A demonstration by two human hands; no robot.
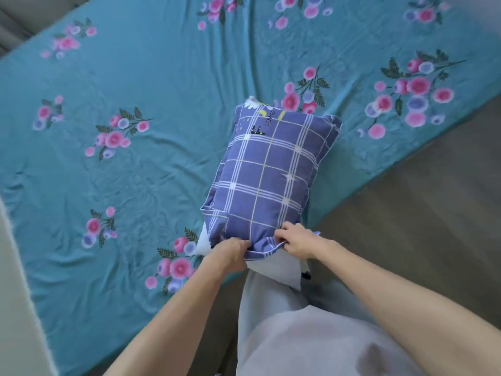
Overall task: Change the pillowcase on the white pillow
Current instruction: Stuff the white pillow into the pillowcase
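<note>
A purple plaid pillowcase (271,169) covers most of the white pillow (273,267), which lies on the near edge of the bed. The pillow's white end sticks out of the case's open end, near my body. My left hand (230,255) grips the case's open edge on the left side. My right hand (298,240) pinches the same edge on the right, with the fabric bunched between the two hands.
The bed carries a teal sheet with pink and purple flowers (135,104), running diagonally across the view. Grey wood floor (433,199) lies to the right. My pale grey clothing (298,335) fills the bottom centre. A pale wall or panel (13,294) stands at the left.
</note>
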